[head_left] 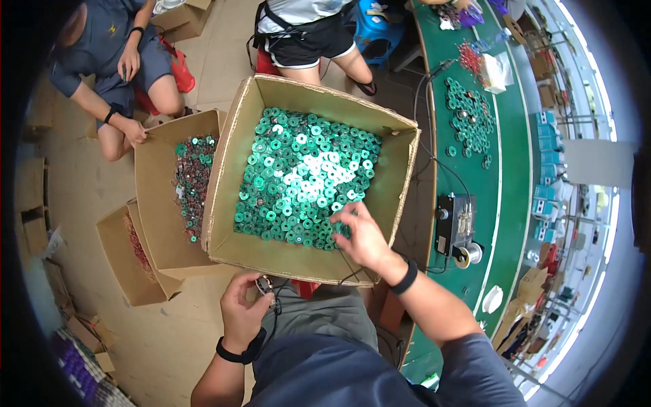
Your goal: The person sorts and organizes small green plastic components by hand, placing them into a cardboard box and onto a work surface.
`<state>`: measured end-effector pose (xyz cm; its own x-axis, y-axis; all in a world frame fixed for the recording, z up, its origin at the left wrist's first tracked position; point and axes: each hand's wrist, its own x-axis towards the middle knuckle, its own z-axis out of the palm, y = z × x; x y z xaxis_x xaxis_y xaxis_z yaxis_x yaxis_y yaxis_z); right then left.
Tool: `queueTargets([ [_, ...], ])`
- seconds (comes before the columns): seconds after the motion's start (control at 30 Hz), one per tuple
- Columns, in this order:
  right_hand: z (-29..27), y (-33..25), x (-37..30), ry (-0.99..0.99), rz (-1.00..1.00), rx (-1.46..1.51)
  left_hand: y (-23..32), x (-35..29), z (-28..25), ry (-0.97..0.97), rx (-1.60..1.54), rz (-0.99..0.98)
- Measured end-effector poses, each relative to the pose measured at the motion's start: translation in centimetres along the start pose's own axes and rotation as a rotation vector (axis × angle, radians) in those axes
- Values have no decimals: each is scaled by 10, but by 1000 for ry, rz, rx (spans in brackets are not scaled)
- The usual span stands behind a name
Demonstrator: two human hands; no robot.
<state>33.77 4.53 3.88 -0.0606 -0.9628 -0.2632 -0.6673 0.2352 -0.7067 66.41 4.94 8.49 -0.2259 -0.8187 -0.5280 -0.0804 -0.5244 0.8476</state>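
Note:
A deep cardboard box (315, 264) stands in front of me, its floor covered with many small green ring-shaped circuit boards (285, 173). My right hand (363, 237) reaches into its near right corner. Its thumb and forefinger are curved and apart over the rings, and I see nothing clearly held. Just outside the box's near left corner, my left hand (245, 306) pinches a small round ring-shaped part (264, 283) between thumb and fingers. A thin dark wire or cord hangs beside that part. Black bands circle both of my wrists.
Left of the box stand a carton (183, 254) of green and reddish parts and a smaller carton (115, 251) of red pieces. Two people sit beyond. On the right, a green workbench (505, 197) holds loose rings (468, 119), a black device (454, 220) and a wire spool (469, 255).

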Motion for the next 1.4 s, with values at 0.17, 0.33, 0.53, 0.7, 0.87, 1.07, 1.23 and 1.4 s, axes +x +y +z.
queueTargets([
  [0.17,22,37,51,-46,120,-148,-5,-4,-1,21,-87,45],
  [0.33,97,30,70,-251,-45,-161,-16,-1,-4,2,-90,35],
  [0.53,190,3,101,-279,-207,-172,-24,-4,-7,45,-29,41],
  [0.7,228,-13,137,-322,-139,-274,-34,-7,-15,45,-40,-20],
  [0.87,253,-6,147,-319,-195,-369,-42,-6,-23,-6,-11,-25],
  [1.07,264,3,152,-279,-248,-475,-42,-2,-27,-25,29,-39],
  [1.23,230,-13,142,-242,-277,-402,-32,12,-31,-19,113,18],
  [1.4,122,-20,96,-114,-180,-222,-4,38,-27,-24,297,114],
])
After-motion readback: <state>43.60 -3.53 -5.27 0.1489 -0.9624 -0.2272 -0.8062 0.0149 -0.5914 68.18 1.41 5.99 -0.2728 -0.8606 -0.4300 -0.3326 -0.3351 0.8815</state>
